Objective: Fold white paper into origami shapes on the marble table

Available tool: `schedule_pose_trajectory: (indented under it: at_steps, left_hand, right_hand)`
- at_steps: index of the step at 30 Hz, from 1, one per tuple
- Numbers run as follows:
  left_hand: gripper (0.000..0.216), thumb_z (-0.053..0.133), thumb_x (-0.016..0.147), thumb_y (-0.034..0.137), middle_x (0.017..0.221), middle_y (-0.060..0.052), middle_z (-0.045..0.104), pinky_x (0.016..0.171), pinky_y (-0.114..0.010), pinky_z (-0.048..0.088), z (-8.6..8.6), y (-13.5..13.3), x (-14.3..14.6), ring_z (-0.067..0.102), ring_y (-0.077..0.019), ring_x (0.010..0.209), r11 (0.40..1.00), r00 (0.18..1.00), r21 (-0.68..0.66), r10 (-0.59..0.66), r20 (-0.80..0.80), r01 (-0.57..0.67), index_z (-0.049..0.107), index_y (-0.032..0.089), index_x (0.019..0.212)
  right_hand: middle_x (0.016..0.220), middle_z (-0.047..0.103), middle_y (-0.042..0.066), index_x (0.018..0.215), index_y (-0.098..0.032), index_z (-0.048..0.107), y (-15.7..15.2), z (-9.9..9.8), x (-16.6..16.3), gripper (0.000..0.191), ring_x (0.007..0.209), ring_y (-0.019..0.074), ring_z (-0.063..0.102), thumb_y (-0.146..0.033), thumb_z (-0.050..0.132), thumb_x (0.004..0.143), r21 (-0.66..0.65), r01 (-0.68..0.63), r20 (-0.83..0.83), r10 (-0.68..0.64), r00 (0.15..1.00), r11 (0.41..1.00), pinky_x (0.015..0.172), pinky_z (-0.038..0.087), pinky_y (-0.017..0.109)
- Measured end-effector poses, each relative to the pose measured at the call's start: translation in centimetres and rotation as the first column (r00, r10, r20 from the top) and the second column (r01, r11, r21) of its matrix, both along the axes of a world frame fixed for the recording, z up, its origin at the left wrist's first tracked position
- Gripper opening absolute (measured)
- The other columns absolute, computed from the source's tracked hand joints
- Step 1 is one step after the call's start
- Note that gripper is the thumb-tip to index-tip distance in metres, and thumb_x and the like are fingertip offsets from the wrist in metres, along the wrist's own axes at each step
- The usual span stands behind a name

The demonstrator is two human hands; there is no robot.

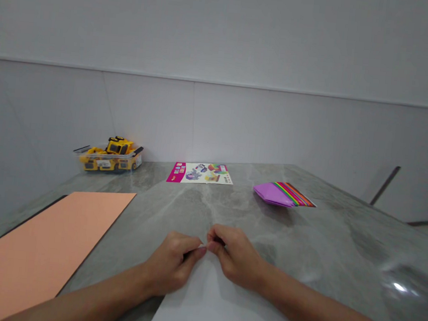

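Note:
A large white sheet of paper [218, 312] lies in front of me, its far end narrowing up to my fingers. My left hand [177, 260] pinches the paper's far edge between thumb and forefinger. Right beside it, my right hand [237, 256] grips the same edge, fingers curled and thumb pressed on it. The two thumbs nearly meet at the pinched spot. My hands cover parts of the sheet's sides, and its near end runs out of view.
Orange paper [50, 245] lies at the left over something dark-edged. Farther back are a clear bin of yellow toy trucks [110, 158], a printed booklet [200, 173] and a purple folded paper piece with rainbow stripes [281, 193]. A wall [218, 120] stands behind the grey marbled table [342, 243].

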State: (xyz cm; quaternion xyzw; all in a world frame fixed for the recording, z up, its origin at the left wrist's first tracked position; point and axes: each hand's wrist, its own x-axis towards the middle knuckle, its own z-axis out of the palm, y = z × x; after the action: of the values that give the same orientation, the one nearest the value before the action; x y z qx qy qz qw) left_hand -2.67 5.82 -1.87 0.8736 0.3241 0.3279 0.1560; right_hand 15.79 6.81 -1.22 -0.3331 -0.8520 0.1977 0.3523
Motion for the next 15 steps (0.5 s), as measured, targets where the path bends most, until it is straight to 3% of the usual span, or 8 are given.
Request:
schedule_pose_trajectory:
  at_steps: [10,15]
  left_hand:
    - [0.031,0.037,0.093,0.021,0.055,0.005,0.036,0.053,-0.025,0.027,0.08,0.16,-0.1,0.04,-0.0093,0.051,0.999,1.0,0.03,0.018,-0.014,-0.018,0.039,0.019,0.062]
    - [0.03,0.036,0.093,0.018,0.054,0.005,0.037,0.052,-0.023,0.03,0.15,0.03,-0.23,0.041,-0.0089,0.05,0.995,0.998,0.086,-0.035,-0.056,0.04,0.041,0.019,0.063]
  right_hand:
    - [0.063,0.054,-0.003,0.071,-0.017,0.049,-0.08,0.4,0.07,0.012,0.058,0.0102,0.047,-0.009,0.049,0.08,-0.084,0.028,0.007,-0.028,1.0,0.996,0.056,0.033,0.021]
    - [0.06,0.054,-0.003,0.068,-0.017,0.051,-0.03,0.59,0.19,0.014,0.056,0.0103,0.047,-0.005,0.05,0.075,-0.146,0.035,0.067,-0.025,0.997,0.989,0.053,0.031,0.021]
